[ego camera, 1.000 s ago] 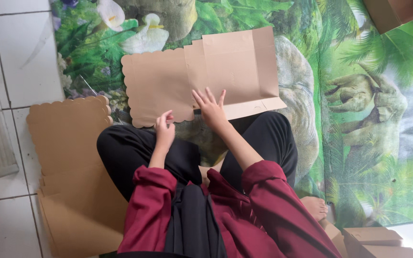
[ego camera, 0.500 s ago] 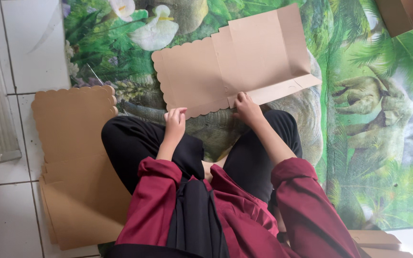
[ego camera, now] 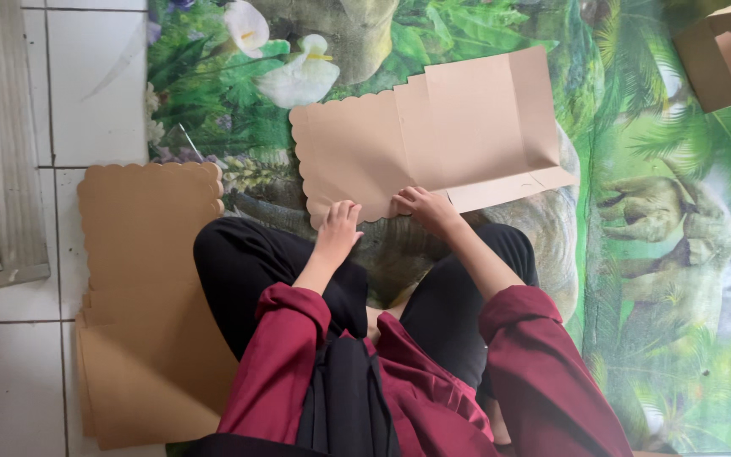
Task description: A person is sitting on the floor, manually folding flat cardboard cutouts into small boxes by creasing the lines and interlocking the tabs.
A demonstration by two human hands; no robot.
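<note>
Since the earlier frame both hands are seen drawn back to the near scalloped edge of the flat cardboard blank (ego camera: 433, 140); the right hand (ego camera: 423, 206), formerly spread on the panel, is now curled at that edge.

Largest first: a printed jungle mat (ego camera: 662, 279) covers the floor from 12 to 5 o'clock, with white tiled floor (ego camera: 10, 372) at 9 o'clock. A stack of brown scalloped blanks (ego camera: 141, 296) lies at 8 o'clock, beside the left knee. A folded box (ego camera: 725, 55) is noted at 1 o'clock, well apart.

The cardboard blank lies flat on the mat at 12 o'clock, just beyond the knees, with one narrow flap partly lifted at its right end.

Left hand (ego camera: 338, 227): fingers bent, tips laid on the scalloped edge. Right hand: fingers curled over the same edge, apparently pinching it; the thumb is hidden, so a full grip cannot be confirmed.

Handling, judged: light, thin, stiff across panels, bending readily along the scored creases; easily dented at the scallops. Best held at the near edge or beside a crease, with both hands.

Room: open mat is available at 11 and 3 o'clock; the knees crowd the near side.
</note>
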